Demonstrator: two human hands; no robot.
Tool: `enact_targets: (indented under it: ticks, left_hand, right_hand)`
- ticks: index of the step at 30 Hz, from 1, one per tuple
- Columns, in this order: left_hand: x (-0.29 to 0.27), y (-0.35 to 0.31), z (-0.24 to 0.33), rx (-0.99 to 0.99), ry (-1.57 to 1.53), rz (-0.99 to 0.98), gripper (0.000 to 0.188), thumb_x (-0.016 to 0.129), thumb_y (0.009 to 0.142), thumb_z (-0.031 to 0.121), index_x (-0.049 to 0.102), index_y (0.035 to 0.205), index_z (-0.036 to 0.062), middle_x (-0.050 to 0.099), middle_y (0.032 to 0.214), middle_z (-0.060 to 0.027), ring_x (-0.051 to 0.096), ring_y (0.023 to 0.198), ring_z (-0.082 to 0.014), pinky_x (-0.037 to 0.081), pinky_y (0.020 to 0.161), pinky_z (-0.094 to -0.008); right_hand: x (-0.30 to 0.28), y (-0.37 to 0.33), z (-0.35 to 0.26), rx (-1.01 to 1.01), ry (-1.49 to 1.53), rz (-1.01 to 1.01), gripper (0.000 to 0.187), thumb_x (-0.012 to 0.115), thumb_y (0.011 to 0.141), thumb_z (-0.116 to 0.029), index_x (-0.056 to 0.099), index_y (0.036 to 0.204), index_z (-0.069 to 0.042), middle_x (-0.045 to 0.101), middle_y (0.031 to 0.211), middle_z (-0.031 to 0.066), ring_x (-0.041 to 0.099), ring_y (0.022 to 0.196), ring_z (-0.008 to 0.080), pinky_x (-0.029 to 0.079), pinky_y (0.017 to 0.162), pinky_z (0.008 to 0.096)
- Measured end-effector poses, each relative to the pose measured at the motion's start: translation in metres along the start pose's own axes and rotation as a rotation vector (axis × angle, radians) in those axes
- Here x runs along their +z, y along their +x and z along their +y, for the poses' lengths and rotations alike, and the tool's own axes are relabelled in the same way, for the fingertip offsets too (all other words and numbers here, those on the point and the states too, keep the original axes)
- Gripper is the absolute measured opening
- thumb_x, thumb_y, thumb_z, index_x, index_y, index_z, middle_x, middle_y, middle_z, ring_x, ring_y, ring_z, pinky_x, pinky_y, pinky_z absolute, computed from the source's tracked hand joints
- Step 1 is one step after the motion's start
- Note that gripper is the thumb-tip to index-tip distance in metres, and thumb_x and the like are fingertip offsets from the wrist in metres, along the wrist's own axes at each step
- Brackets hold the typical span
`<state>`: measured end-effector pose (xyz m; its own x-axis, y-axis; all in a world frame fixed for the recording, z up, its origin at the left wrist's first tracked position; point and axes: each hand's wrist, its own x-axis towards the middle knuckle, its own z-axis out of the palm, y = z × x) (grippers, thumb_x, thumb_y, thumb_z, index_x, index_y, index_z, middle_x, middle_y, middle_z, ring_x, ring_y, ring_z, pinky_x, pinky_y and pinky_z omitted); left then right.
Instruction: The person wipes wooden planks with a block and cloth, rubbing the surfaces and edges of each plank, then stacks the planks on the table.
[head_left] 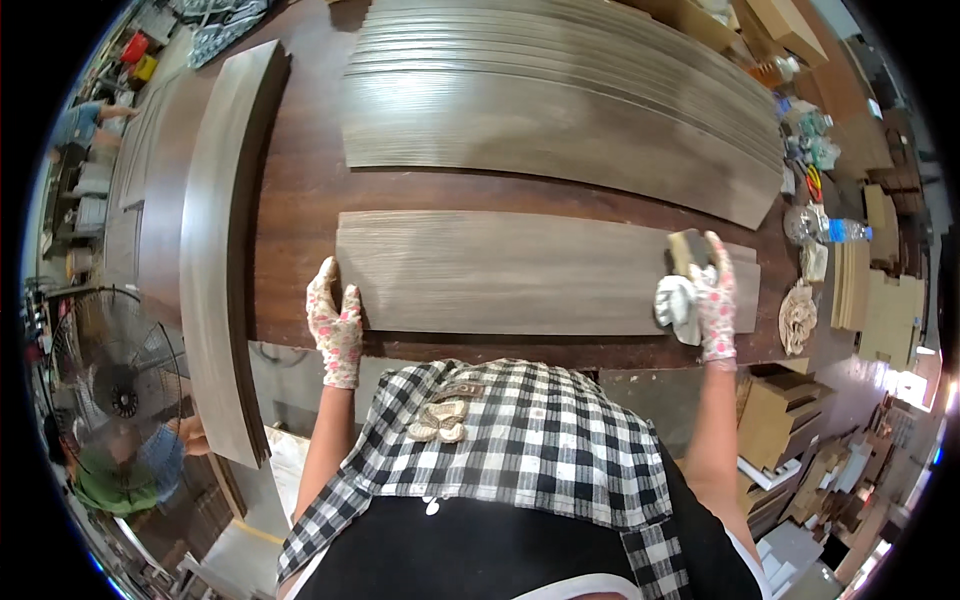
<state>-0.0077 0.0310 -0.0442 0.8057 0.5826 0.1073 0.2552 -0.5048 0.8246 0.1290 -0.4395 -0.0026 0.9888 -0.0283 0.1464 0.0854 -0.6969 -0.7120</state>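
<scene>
A grey-brown wood-grain plank [510, 275] lies crosswise on the dark brown table [300, 190] in front of me. A second board edge shows from beneath its right end. At the plank's left end is my left hand [336, 325] in a flower-patterned glove, fingers apart and holding nothing; whether it touches the end I cannot tell. My right hand [716, 305], gloved alike, is over the right part of the plank. Its fingers close round a sponge-like block [686, 252], tan and dark. A crumpled white cloth [677, 307] sits against the same hand, partly covered by it.
Beyond the plank lies a wide stack of similar planks [540, 110]. More long boards [222, 240] stand along the left. Plastic bottles [840, 229] and a crumpled rag [797, 318] are at the right edge. A fan [122, 395] and people are at the left; cardboard boxes [785, 415] at the right.
</scene>
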Motion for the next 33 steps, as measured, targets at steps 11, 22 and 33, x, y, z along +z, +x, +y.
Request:
enact_targets:
  ticks: [11, 22, 33]
  left_hand:
    - [0.028, -0.028, 0.048, 0.088, 0.123, 0.008, 0.040, 0.060, 0.076, 0.002, 0.052, 0.116, 0.0032, 0.053, 0.113, -0.0129, 0.050, 0.106, -0.0263, 0.038, 0.094, -0.0351]
    - [0.048, -0.052, 0.062, 0.171, 0.070, 0.014, 0.039, 0.065, 0.070, 0.007, 0.057, 0.108, 0.0078, 0.056, 0.110, -0.0111, 0.052, 0.100, -0.0298, 0.041, 0.087, -0.0388]
    - [0.060, -0.054, 0.063, 0.261, 0.098, -0.034, 0.034, 0.065, 0.072, 0.011, 0.060, 0.105, 0.0076, 0.058, 0.110, -0.0117, 0.053, 0.100, -0.0295, 0.042, 0.087, -0.0387]
  right_hand:
    - [0.152, 0.017, -0.185, -0.426, -0.108, -0.465, 0.040, 0.054, 0.077, -0.025, 0.055, 0.115, -0.013, 0.057, 0.099, 0.0126, 0.059, 0.086, 0.0286, 0.048, 0.077, 0.0387]
    - [0.143, 0.012, -0.214, -0.603, -0.354, -0.548, 0.044, 0.054, 0.078, -0.029, 0.051, 0.119, -0.013, 0.057, 0.101, 0.0115, 0.059, 0.089, 0.0269, 0.048, 0.077, 0.0384]
    - [0.084, 0.026, -0.143, -0.174, -0.536, -0.501, 0.045, 0.056, 0.076, -0.030, 0.053, 0.117, -0.014, 0.056, 0.104, 0.0108, 0.057, 0.092, 0.0273, 0.047, 0.077, 0.0391]
